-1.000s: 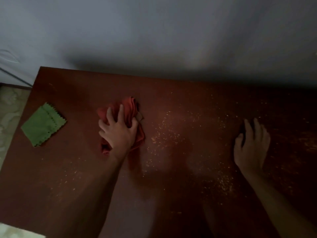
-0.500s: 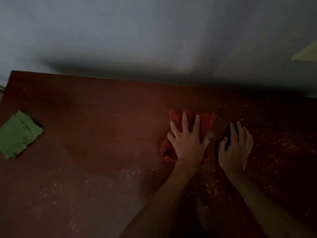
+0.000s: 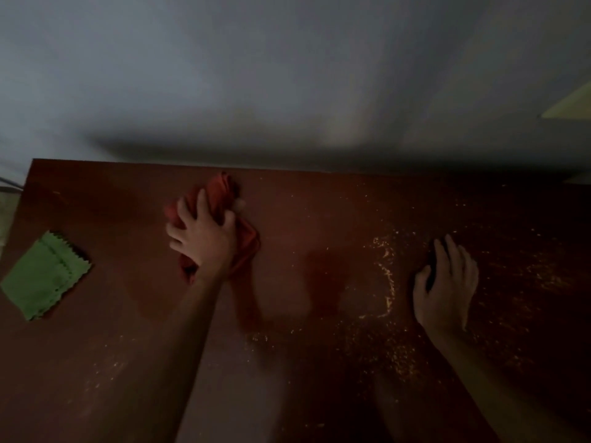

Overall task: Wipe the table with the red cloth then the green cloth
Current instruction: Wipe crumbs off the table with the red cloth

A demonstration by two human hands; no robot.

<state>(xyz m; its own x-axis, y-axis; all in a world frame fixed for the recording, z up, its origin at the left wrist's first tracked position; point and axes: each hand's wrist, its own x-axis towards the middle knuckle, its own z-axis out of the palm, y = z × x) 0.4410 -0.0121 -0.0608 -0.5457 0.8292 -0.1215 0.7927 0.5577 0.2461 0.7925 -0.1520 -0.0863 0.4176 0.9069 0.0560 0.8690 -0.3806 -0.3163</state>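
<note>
The crumpled red cloth [image 3: 224, 193] lies on the dark brown table [image 3: 319, 219] near its far edge, left of centre. My left hand [image 3: 204, 238] presses flat on it, fingers spread, covering its middle. The folded green cloth [image 3: 44, 276] with zigzag edges rests by the table's left edge, apart from both hands. My right hand [image 3: 447, 282] lies palm down on the bare table at the right, holding nothing.
Pale yellow crumbs [image 3: 387, 276] are scattered over the table's centre, right and front. A grey wall [image 3: 287, 75] rises right behind the far edge. The room is dim, and the table's right end is in deep shadow.
My left hand has slid the red cloth back to the left and toward the far edge, away from my right hand. The right hand stayed flat on the table.
</note>
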